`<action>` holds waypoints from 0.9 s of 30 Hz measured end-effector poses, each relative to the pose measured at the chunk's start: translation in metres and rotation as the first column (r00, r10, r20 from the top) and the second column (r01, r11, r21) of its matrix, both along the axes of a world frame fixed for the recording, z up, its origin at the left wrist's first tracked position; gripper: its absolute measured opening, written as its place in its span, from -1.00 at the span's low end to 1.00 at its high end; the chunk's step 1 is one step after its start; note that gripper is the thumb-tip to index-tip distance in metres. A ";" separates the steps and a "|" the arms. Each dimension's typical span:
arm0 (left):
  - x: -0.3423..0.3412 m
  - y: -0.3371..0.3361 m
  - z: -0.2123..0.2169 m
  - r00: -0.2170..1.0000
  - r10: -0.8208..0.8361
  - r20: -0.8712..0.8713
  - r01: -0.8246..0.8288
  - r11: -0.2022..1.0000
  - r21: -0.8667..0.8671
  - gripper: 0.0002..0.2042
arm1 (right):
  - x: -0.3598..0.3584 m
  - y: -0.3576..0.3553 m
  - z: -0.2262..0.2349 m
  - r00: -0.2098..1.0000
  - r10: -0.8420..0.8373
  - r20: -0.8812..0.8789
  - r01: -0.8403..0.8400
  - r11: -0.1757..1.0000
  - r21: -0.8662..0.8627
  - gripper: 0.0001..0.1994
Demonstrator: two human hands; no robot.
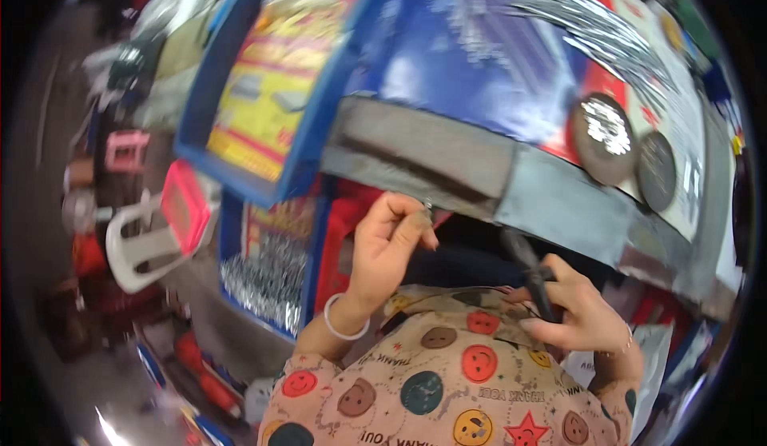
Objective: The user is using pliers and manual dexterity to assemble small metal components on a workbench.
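Observation:
Near the bench's front edge, my left hand (391, 242) pinches a small shiny metal piece (427, 205) between thumb and fingertips. The piece is too small and blurred to tell its kind. A white bangle (346, 330) circles that wrist. Lower and to the right, my right hand (579, 306) is closed around dark pliers (524, 256), whose jaws tilt up and left toward the bench edge. The two hands are apart, and the pliers do not touch the metal piece. Both hands are over my patterned apron (479, 366).
Worn metal plates (419, 146) line the bench edge. Bundles of silvery strips (607, 34) lie on blue plastic sheeting (471, 70), near two dark round discs (603, 138). A blue tray (300, 166) stands left, above a bin of shiny pieces (268, 286). A white chair (136, 250) is farther left.

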State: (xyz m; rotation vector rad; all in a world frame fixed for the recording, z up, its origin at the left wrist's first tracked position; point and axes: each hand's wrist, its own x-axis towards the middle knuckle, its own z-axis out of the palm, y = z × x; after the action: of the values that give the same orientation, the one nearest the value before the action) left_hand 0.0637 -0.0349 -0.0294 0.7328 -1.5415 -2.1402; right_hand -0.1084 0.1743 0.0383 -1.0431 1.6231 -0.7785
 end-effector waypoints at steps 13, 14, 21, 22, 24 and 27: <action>0.236 -0.062 -0.073 0.481 0.580 0.658 0.163 0.678 -0.717 -0.89 | 0.032 -0.025 -0.011 0.976 0.138 -0.170 -0.150 0.987 -0.057 -0.78; 0.240 -0.059 -0.073 0.498 0.604 0.622 0.196 0.621 -0.759 -0.90 | 0.035 -0.024 -0.012 0.976 0.135 -0.169 -0.148 0.987 -0.067 -0.78; 0.085 -0.008 0.058 0.999 0.023 0.025 -0.007 0.866 -0.500 -0.90 | 0.040 0.010 -0.014 0.994 -0.007 -0.109 -0.003 0.996 -0.085 -0.76; 0.073 0.013 0.063 0.962 -0.075 -0.261 0.006 0.966 -0.257 -0.91 | 0.041 0.014 -0.016 0.994 0.007 -0.111 -0.017 0.996 -0.088 -0.74; 0.022 0.030 0.085 0.463 -0.533 -0.708 0.602 0.775 -0.191 -0.71 | 0.050 0.020 -0.009 0.997 -0.069 -0.046 0.063 0.991 -0.118 -0.73; -0.021 0.095 0.142 0.152 -0.351 -0.924 0.837 0.543 -0.069 -0.60 | 0.061 0.053 -0.008 0.971 -0.214 -0.108 0.196 0.968 -0.160 -0.73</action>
State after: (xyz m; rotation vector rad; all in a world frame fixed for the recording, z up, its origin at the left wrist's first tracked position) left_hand 0.0426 0.0604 0.1130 -1.1515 -0.6709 -2.7493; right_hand -0.0475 0.2274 0.0306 -1.0559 1.8235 -1.0015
